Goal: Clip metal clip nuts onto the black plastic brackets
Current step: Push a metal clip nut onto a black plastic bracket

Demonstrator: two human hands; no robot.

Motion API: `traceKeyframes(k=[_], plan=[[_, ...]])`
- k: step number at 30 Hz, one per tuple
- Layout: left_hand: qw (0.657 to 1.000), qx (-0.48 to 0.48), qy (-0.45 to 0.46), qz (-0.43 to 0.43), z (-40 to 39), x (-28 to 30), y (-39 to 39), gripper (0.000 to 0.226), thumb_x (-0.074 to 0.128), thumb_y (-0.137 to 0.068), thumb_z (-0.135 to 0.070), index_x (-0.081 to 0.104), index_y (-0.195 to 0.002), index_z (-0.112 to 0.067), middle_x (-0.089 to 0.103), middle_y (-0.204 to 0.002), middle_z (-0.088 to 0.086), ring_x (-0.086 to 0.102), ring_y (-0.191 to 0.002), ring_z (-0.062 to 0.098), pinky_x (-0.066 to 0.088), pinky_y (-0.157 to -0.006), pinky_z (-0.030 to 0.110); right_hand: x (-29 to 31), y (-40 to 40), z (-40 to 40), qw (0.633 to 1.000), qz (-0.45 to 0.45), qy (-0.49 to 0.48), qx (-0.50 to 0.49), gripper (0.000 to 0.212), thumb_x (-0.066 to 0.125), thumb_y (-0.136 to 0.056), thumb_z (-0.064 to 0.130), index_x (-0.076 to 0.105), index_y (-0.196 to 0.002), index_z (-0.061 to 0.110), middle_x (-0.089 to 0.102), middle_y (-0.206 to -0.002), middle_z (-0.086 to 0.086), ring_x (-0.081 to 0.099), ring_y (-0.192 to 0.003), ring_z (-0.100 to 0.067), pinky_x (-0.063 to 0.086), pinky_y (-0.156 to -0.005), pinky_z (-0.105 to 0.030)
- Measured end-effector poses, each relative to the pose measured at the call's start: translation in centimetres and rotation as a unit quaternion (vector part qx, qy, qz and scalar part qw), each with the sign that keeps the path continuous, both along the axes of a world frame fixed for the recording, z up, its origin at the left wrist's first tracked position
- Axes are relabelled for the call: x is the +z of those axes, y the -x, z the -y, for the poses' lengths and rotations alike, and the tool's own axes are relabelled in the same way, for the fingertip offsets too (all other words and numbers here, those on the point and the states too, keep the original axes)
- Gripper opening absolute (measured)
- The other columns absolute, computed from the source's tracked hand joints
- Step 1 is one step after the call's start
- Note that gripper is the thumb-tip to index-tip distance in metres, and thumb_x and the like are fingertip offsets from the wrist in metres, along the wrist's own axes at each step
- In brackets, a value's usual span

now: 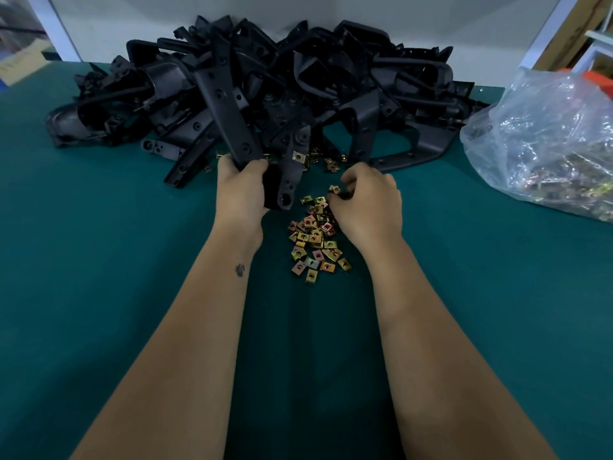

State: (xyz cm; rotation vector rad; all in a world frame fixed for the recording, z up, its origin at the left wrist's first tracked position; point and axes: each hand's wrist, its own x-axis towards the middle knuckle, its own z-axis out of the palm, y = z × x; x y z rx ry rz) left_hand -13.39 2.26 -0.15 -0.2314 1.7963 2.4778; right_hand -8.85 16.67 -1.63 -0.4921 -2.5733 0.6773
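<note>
My left hand [240,190] grips a black plastic bracket [292,167] at its near end; a metal clip nut [298,157] sits clipped on one of its arms. My right hand [368,204] hovers over a small heap of brass-coloured clip nuts [315,240] on the green mat, its fingertips pinching one clip nut [335,189] at the heap's far edge. A large pile of black brackets [265,88] lies just beyond both hands. A few loose clip nuts [331,162] lie under the pile's front edge.
A clear plastic bag [544,141] holding many more clip nuts lies at the right. The green mat [99,260] covers the table. A white wall [298,11] stands behind the pile, with shelving at the far right.
</note>
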Motion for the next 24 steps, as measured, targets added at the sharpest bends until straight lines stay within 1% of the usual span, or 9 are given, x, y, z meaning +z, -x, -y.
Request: traceKeyframes(k=[3, 6, 8, 11, 13, 14, 16, 18, 24], plan=[[0.977, 0.047, 0.192, -0.081, 0.2, -0.4, -0.6, 0.035, 0.048, -0.094, -0.012, 0.036, -0.126, -0.02, 0.052, -0.097, -0.008, 0.054, -0.083, 0.011, 0.047, -0.071, 0.032, -0.2, 0.3, -0.2, 1.0, 0.014, -0.022, -0.007, 0.031, 0.065, -0.091, 0.034, 0.066, -0.118, 0.018, 0.063, -0.114, -0.004, 0.047, -0.113, -0.028, 0.041, -0.094, -0.039], [0.934, 0.107, 0.323, -0.111, 0.2, -0.6, -0.6, 0.075, 0.055, -0.086, -0.008, 0.019, -0.15, -0.021, 0.044, -0.132, -0.001, 0.04, -0.123, 0.027, 0.036, -0.101, 0.04, -0.3, 0.2, -0.1, 0.999, 0.011, -0.03, -0.004, 0.021, 0.064, -0.093, 0.032, 0.071, -0.109, 0.02, 0.064, -0.112, -0.002, 0.047, -0.112, -0.027, 0.038, -0.093, -0.037], [0.909, 0.155, 0.366, -0.122, 0.1, -0.2, -0.8, 0.084, 0.059, -0.083, -0.009, 0.016, -0.154, -0.02, 0.028, -0.151, 0.005, 0.024, -0.138, 0.03, 0.023, -0.11, 0.043, -0.3, 0.1, -0.1, 1.0, -0.004, -0.031, 0.001, 0.017, 0.063, -0.094, 0.026, 0.07, -0.108, 0.019, 0.067, -0.109, 0.0, 0.049, -0.11, -0.025, 0.04, -0.093, -0.037], [0.864, 0.182, 0.411, -0.228, 0.0, 0.0, -1.5, 0.061, 0.055, -0.082, -0.012, 0.043, -0.14, -0.026, 0.04, -0.144, -0.003, 0.03, -0.133, 0.025, 0.023, -0.103, 0.04, 0.3, -0.1, 0.3, 0.99, -0.096, 0.095, 0.027, 0.013, 0.062, -0.093, 0.014, 0.067, -0.104, 0.019, 0.066, -0.095, 0.01, 0.058, -0.097, -0.011, 0.046, -0.086, -0.028], [0.832, 0.155, 0.442, -0.298, -0.3, -0.1, -1.9, 0.038, 0.054, -0.085, -0.015, 0.061, -0.119, -0.031, 0.056, -0.122, -0.017, 0.036, -0.124, 0.017, 0.02, -0.095, 0.036, 1.0, -0.3, 0.8, 0.962, -0.171, 0.21, 0.047, 0.019, 0.064, -0.09, 0.005, 0.066, -0.101, 0.021, 0.063, -0.088, 0.017, 0.059, -0.085, 0.005, 0.044, -0.077, -0.01], [0.824, 0.13, 0.448, -0.321, -0.5, -0.2, -2.0, 0.031, 0.055, -0.089, -0.018, 0.065, -0.113, -0.033, 0.06, -0.111, -0.022, 0.038, -0.12, 0.014, 0.019, -0.092, 0.035, 1.3, -0.4, 1.0, 0.948, -0.194, 0.246, 0.055, 0.021, 0.066, -0.089, 0.003, 0.065, -0.1, 0.022, 0.063, -0.087, 0.017, 0.059, -0.083, 0.008, 0.044, -0.077, -0.008], [0.826, 0.073, 0.438, -0.347, -0.9, -0.4, -2.2, 0.024, 0.058, -0.093, -0.024, 0.069, -0.111, -0.036, 0.061, -0.099, -0.026, 0.038, -0.114, 0.008, 0.019, -0.092, 0.034, 1.6, -0.6, 1.5, 0.929, -0.216, 0.292, 0.072, 0.023, 0.068, -0.086, 0.003, 0.065, -0.097, 0.022, 0.067, -0.088, 0.013, 0.063, -0.085, 0.005, 0.047, -0.078, -0.009], [0.834, 0.031, 0.422, -0.353, -1.1, -0.4, -2.3, 0.025, 0.062, -0.094, -0.028, 0.068, -0.117, -0.037, 0.063, -0.099, -0.027, 0.035, -0.112, 0.004, 0.017, -0.094, 0.031, 1.8, -0.6, 2.0, 0.918, -0.223, 0.314, 0.092, 0.021, 0.069, -0.086, 0.003, 0.067, -0.094, 0.023, 0.07, -0.088, 0.01, 0.066, -0.087, -0.001, 0.051, -0.079, -0.014], [0.851, 0.018, 0.398, -0.342, -0.6, -0.3, -2.1, 0.024, 0.066, -0.093, -0.029, 0.069, -0.116, -0.036, 0.063, -0.097, -0.027, 0.035, -0.108, 0.0, 0.018, -0.093, 0.025, 1.7, -0.7, 2.7, 0.911, -0.227, 0.323, 0.12, 0.019, 0.067, -0.087, 0.001, 0.07, -0.093, 0.019, 0.07, -0.086, 0.012, 0.067, -0.085, 0.002, 0.051, -0.08, -0.015]])
